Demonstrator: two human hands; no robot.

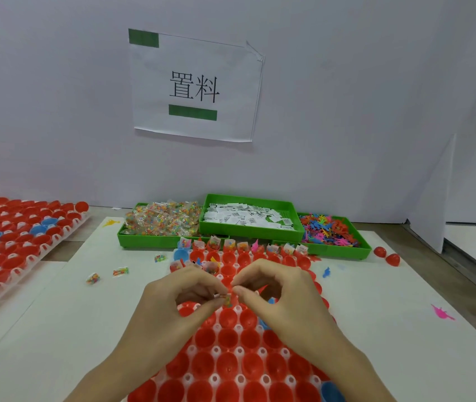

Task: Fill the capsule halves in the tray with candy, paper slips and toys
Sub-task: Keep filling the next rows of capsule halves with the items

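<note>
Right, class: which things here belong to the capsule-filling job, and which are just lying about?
Part of the job:
capsule tray
candy bin
paper slip bin
toy bin
candy packet pinched by left hand and right hand

Lying about:
wall sign
loose red halves
pink toy
</note>
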